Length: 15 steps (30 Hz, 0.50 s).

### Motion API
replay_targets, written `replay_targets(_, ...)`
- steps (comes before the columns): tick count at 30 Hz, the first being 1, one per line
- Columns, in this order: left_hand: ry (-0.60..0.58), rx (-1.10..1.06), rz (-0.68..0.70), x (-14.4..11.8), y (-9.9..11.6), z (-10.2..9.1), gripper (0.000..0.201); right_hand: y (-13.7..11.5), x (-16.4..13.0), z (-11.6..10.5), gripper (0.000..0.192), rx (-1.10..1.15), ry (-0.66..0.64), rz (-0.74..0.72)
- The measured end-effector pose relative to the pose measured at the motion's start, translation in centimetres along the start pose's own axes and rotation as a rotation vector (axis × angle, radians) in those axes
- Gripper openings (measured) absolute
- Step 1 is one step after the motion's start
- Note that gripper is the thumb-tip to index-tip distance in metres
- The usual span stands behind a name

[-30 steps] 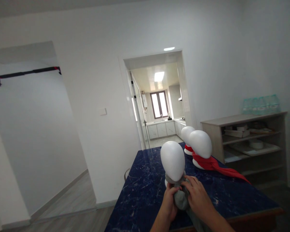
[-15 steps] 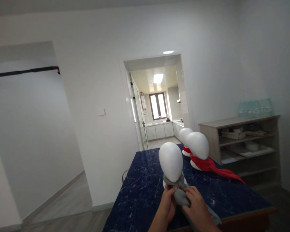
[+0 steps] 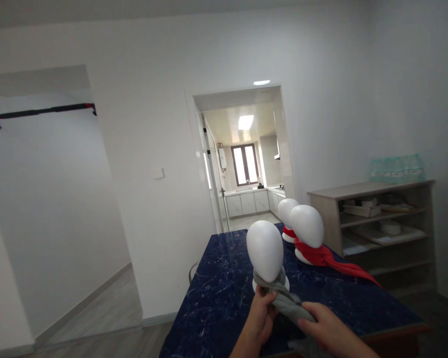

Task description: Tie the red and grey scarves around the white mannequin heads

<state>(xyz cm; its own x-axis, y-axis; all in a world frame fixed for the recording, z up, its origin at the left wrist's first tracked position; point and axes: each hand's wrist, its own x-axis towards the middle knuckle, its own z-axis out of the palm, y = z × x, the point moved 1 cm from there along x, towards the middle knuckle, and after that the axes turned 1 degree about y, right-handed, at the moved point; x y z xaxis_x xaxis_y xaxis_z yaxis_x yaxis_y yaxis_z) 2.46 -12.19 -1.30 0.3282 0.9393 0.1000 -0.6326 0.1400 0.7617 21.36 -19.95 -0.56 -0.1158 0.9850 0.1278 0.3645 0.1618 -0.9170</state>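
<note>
A white mannequin head (image 3: 265, 248) stands upright on the table in front of me. Round its neck goes a grey scarf (image 3: 289, 304), its bunched end stretched out toward the right. My left hand (image 3: 262, 311) grips the scarf just below the head's chin, fingers closed. Farther along that bunched end, my right hand (image 3: 319, 322) is closed round the cloth. More grey fabric hangs down beneath my right hand, partly out of sight.
Two more white mannequin heads stand behind to the right; the nearer mannequin head (image 3: 308, 226) wears a red scarf (image 3: 332, 259) trailing over the blue marbled table (image 3: 220, 278). A shelf unit (image 3: 369, 189) with bottles (image 3: 395, 169) stands at the right. A doorway opens beyond.
My right hand has moved right, away from the neck, drawing the grey scarf's end out straighter. My left hand stays near the chin.
</note>
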Motion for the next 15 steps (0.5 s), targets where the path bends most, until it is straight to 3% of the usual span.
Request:
replay_targets(4, -0.004, 0.025, 0.013, 0.1, -0.1, 0.0, 0.076, -0.5, -0.6, -3.0, 0.003, -0.258, -0.005, 0.04)
replay_targets(7, 0.026, 0.111, -0.04, 0.6, 0.6, -1.0, 0.069, -1.3, -0.8, -4.8, 0.006, -0.276, 0.022, -0.034)
replay_targets(10, 0.147, 0.487, -0.099, 1.3, 2.6, -3.0, 0.055, -2.1, -0.7, -6.0, 0.004, -0.168, -0.009, -0.022)
replay_targets(12, 0.239, 0.862, -0.005, 1.7, 4.3, -4.4, 0.053, -2.6, -0.6, -6.7, 0.012, -0.095, -0.054, -0.003)
replay_targets(15, 0.2, 1.201, 0.213, 2.1, 6.2, -5.6, 0.087, -3.4, -0.5, -7.4, 0.023, -0.04, -0.094, -0.003)
